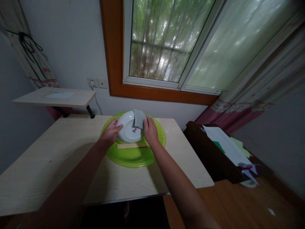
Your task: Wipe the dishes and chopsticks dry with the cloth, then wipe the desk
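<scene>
A white plate [127, 128] with a small coloured figure printed on it is tilted up over a round green basket [133, 160]. At its left rim, my left hand [111, 131] is closed, the thumb lying on the plate's face. A grey cloth [139, 119] is folded over the plate's upper right edge. My right hand [150, 129] pinches the cloth against that rim. Pale chopsticks [132, 145] lie in the basket below the plate, their right ends beside my right wrist.
The basket stands on a light wooden desk [71, 136]. To the left is a raised shelf [54, 97] bearing a paper sheet. Behind are a wall socket [97, 83] and a window [171, 41]. A dark brown box [207, 152] with papers stands right of the desk.
</scene>
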`<state>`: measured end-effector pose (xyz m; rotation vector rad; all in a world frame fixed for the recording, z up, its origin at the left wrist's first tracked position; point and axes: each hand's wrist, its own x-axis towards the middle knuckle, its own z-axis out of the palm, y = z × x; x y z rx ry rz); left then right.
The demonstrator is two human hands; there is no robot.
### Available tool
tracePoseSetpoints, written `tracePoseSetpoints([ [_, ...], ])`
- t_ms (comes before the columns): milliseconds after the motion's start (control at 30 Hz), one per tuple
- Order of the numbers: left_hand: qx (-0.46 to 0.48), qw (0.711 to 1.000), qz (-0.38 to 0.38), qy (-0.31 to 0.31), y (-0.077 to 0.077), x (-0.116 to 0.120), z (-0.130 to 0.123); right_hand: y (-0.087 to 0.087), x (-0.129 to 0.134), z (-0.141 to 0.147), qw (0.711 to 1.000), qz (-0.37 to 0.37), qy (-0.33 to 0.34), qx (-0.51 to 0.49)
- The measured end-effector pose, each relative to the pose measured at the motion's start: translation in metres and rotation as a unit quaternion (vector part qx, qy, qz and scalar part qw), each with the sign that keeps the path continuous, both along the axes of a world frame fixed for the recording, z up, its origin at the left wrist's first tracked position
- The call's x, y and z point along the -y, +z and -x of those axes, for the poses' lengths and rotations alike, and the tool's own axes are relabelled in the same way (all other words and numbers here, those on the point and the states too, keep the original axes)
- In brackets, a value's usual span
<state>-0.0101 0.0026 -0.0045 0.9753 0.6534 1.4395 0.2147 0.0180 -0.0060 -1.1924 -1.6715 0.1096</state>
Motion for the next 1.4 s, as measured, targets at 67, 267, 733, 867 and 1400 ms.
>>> tracePoseSetpoints([
  [67,0.013,1.000,0.003,0.014,0.002,0.000,0.001,-0.007,-0.005,-0.002,0.999,0.017,0.005,-0.035],
  [267,0.036,0.998,-0.002,0.046,0.004,-0.001,0.003,-0.016,-0.011,-0.004,0.981,0.080,0.105,-0.143],
  [733,-0.057,0.998,0.022,0.008,0.009,0.003,-0.007,-0.004,-0.004,-0.002,0.976,0.046,0.068,-0.200],
  [867,-0.110,0.994,0.007,0.014,0.006,0.002,-0.009,-0.001,-0.002,-0.003,0.984,0.020,0.057,-0.166],
  [1400,-0.191,0.979,-0.018,0.073,0.003,0.003,-0.006,-0.010,-0.008,-0.009,0.985,0.011,-0.011,-0.169],
])
